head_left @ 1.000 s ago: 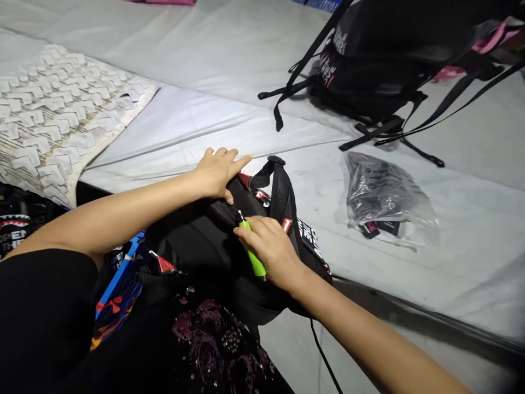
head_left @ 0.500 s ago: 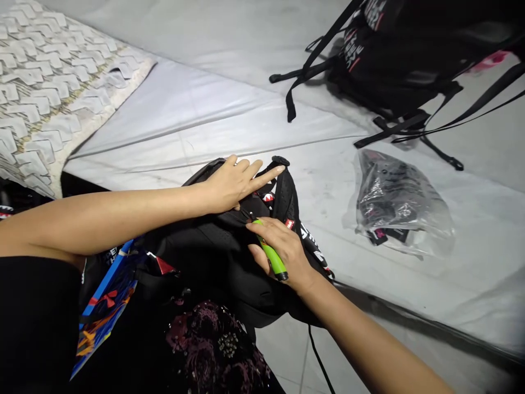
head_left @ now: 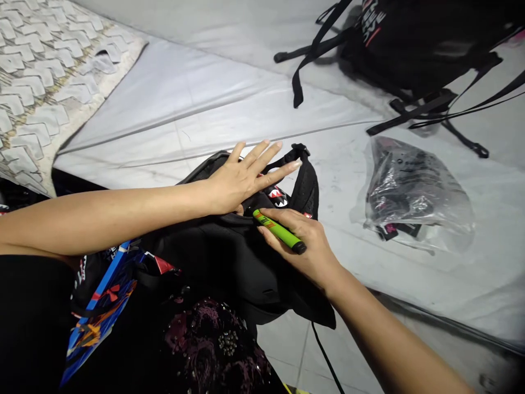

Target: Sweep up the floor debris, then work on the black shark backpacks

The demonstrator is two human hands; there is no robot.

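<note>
A black backpack (head_left: 213, 257) lies across my lap and the edge of the white-covered surface, a shark-mouth print showing near its strap. My left hand (head_left: 241, 178) rests on the upper part of the bag, fingers spread, thumb partly hidden at an edge of the fabric. Just to the right, my right hand (head_left: 305, 241) is closed around a green tool (head_left: 279, 231) with a black butt end and orange lettering. Its tip points toward the fabric by my left thumb; the tip is too dark against the bag to make out.
Another black backpack (head_left: 414, 49) with loose straps stands at the upper right. Below it lies a clear plastic bag (head_left: 418, 191) with dark items inside. A patterned cloth (head_left: 36, 93) covers the far left. A blue printed piece (head_left: 98, 312) hangs at my left side.
My right hand has shifted right with the green tool, which now lies more level. The left hand's fingers have spread wider and moved slightly right. The view has shifted a little.
</note>
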